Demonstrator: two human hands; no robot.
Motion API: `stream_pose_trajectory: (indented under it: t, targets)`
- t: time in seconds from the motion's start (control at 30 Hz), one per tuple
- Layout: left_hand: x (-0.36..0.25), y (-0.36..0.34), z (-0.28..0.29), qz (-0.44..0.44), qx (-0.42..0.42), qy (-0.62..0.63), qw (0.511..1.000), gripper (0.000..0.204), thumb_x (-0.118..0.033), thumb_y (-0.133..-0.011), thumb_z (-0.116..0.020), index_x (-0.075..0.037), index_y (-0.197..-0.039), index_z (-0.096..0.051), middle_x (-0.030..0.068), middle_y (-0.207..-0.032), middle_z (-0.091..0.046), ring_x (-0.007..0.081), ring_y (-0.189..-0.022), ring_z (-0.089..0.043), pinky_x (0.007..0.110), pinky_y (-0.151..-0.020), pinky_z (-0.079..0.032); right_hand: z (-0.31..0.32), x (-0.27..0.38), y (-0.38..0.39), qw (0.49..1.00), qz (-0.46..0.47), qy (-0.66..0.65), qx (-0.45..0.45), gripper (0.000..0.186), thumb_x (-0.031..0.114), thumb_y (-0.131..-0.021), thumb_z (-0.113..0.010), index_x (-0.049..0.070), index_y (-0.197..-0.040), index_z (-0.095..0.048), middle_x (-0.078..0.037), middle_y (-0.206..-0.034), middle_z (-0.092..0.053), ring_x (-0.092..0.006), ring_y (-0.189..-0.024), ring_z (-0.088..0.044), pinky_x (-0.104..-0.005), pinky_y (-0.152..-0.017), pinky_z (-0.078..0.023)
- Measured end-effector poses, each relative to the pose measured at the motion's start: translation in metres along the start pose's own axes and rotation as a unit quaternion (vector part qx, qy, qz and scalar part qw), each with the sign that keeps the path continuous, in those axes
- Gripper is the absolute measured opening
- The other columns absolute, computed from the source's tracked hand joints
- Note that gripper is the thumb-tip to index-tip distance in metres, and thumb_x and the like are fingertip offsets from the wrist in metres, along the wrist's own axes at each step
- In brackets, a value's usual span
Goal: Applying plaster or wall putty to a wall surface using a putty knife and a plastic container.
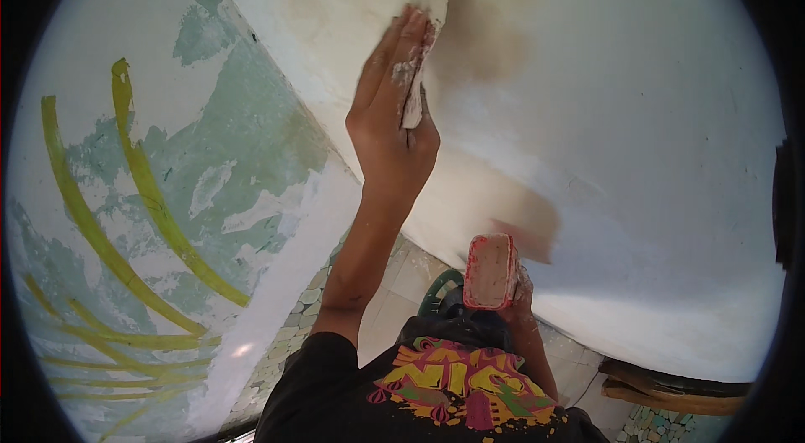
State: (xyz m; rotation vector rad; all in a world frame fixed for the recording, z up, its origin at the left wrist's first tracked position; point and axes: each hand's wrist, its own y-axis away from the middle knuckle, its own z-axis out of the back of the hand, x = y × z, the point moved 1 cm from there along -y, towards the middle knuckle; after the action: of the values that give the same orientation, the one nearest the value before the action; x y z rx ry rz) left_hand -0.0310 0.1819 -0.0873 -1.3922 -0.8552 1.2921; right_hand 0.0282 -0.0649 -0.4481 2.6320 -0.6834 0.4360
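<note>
My left hand (394, 99) is raised along the pale wall (604, 108), closed round a flat, putty-coated spreading tool (436, 7) held nearly edge-on against the surface, with a shadow beside it. Lower down, near my body, my right hand (521, 296) grips a red-rimmed rectangular container (490, 271) coated with pale, wet-looking putty. Its fingers are partly hidden behind the container, and whitish smears show on both hands.
At the left is a patchy green and white wall (201, 191) with yellow curved strips (80, 200). Below are pale floor tiles (386, 300), a pebble-patterned band (310, 292), a green round object (436, 292) behind the container, and dark wooden edges (679, 393) at lower right.
</note>
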Motion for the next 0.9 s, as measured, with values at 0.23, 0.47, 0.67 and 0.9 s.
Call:
stream_pose_trajectory:
  t: [0.23, 0.47, 0.67, 0.9]
  targets:
    - [0.018, -0.005, -0.026, -0.059, 0.054, -0.207, 0.975, 0.065, 0.014, -0.076, -0.041, 0.003, -0.139, -0.044, 0.0261, -0.146, -0.039, 0.0378, -0.141, -0.029, 0.045, -0.115, -0.022, 0.002, 0.003, -0.01, 0.999, -0.031, -0.019, 0.005, 0.042, 0.035, -0.101, -0.04, 0.005, -0.129, -0.05, -0.013, -0.12, -0.062, -0.0238, -0.104, -0.063, -0.0405, -0.088, -0.055]
    - [0.037, 0.026, -0.039, 0.003, 0.051, -0.137, 0.989, 0.07, 0.016, -0.076, -0.035, 0.004, -0.145, -0.033, 0.0277, -0.153, -0.022, 0.0434, -0.143, -0.019, 0.045, -0.115, -0.021, 0.028, -0.001, -0.016, 1.0, -0.021, -0.013, -0.011, 0.042, 0.036, -0.1, -0.041, 0.006, -0.128, -0.05, -0.01, -0.12, -0.062, -0.023, -0.102, -0.064, -0.0404, -0.087, -0.055]
    - [0.029, 0.06, -0.049, 0.038, 0.051, -0.16, 0.985, 0.062, 0.013, -0.083, -0.04, 0.007, -0.144, -0.033, 0.0306, -0.152, -0.023, 0.0448, -0.142, -0.021, 0.043, -0.114, -0.025, 0.02, 0.004, -0.02, 0.998, -0.057, -0.013, -0.008, 0.04, 0.035, -0.1, -0.043, 0.006, -0.126, -0.051, -0.01, -0.116, -0.063, -0.0227, -0.099, -0.065, -0.0397, -0.087, -0.055]
    - [0.006, 0.108, -0.047, 0.122, 0.111, -0.169, 0.972, 0.064, 0.012, -0.079, -0.044, 0.008, -0.142, -0.033, 0.032, -0.149, -0.026, 0.0455, -0.139, -0.027, 0.048, -0.113, -0.027, 0.029, -0.001, -0.034, 0.999, -0.038, 0.014, -0.016, 0.042, 0.036, -0.1, -0.043, 0.006, -0.127, -0.051, -0.011, -0.122, -0.06, -0.0234, -0.106, -0.063, -0.0397, -0.09, -0.053]
